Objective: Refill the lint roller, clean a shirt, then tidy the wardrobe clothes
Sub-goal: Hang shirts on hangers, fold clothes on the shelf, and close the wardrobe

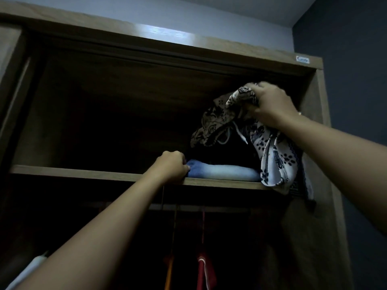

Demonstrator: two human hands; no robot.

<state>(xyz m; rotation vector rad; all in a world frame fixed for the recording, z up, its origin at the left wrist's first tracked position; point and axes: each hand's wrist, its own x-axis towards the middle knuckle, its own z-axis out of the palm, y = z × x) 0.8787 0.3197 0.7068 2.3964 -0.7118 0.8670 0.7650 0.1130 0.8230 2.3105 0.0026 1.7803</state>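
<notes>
On shelf (125,174), folded jeans (222,170) lying crosswise

The top shelf (83,172) is open and dark across its left and middle, with room to reach in under the wardrobe's top board (167,57). The right end is crowded: folded jeans (224,171) lie at the front edge, dark clothes (222,151) are piled behind, and a patterned cloth (270,155) drapes over the edge. Below, hanging clothes (204,271) fill the rail space.
</notes>
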